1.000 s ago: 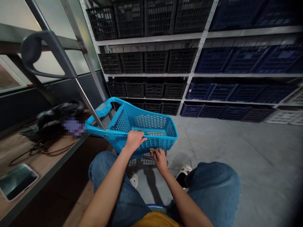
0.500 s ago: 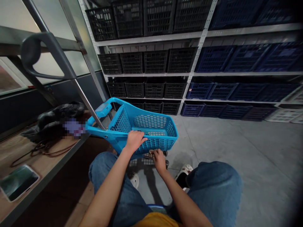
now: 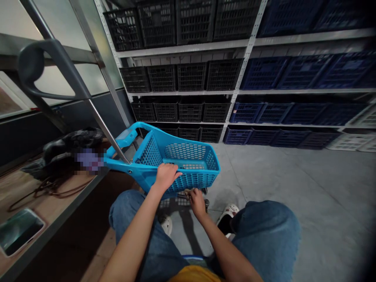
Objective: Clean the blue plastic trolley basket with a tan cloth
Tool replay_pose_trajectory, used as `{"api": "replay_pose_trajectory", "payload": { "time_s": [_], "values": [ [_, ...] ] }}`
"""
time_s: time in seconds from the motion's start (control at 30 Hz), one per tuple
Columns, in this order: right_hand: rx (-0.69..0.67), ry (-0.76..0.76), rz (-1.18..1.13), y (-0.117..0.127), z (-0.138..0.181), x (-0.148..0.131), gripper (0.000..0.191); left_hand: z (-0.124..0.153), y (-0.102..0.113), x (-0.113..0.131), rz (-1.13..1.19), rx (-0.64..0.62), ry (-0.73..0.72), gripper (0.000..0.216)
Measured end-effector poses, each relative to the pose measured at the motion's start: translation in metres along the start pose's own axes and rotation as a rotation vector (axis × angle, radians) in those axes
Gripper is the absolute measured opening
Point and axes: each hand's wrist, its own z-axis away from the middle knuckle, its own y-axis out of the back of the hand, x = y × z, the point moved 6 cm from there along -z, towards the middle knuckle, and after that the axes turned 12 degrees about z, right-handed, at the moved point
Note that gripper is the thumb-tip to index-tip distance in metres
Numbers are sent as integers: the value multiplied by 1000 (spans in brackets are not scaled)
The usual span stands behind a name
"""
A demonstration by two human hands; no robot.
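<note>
A small blue plastic shopping cart [image 3: 202, 178] with a lattice basket stands on the floor in front of my knees. My left hand [image 3: 166, 176] is closed over the near rim of its basket, thumb pointing right along the side. Lower down, my right hand [image 3: 196, 199] pinches a small brownish piece that looks like a rag [image 3: 187, 192], against the cart's metal lower frame [image 3: 182, 196] under the basket. Most of that piece is hidden by the fingers. A metal pole with a grey loop handle [image 3: 82, 92] rises from the cart's left end.
Shelves with black crates [image 3: 190, 76] and blue crates [image 3: 266, 72] line the wall behind. On the left, a wooden bench [image 3: 63, 199] bears a phone [image 3: 19, 231], dark cloth [image 3: 70, 141] and a brown cord [image 3: 63, 192]. White clogs [image 3: 232, 210] are on the grey floor [image 3: 273, 172].
The view has shifted very slightly. My right hand has moved a little lower along the cart's frame; my left hand keeps its grip on the rim.
</note>
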Motion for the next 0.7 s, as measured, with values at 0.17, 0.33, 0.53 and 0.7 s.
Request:
{"api": "replay_pose_trajectory", "payload": {
  "time_s": [0.17, 0.33, 0.53, 0.7],
  "values": [
    [199, -18, -115, 60, -59, -19, 30, 1, 0, 0, 2, 17, 3, 33],
    [173, 10, -60, 61, -62, -13, 32, 1, 0, 1, 11, 18, 6, 32],
    [27, -20, -29, 23, -14, -8, 29, 1, 1, 2, 9, 13, -3, 37],
    [160, 93, -71, 61, -55, -34, 27, 1, 1, 2, -1, 13, 2, 31]
  ]
}}
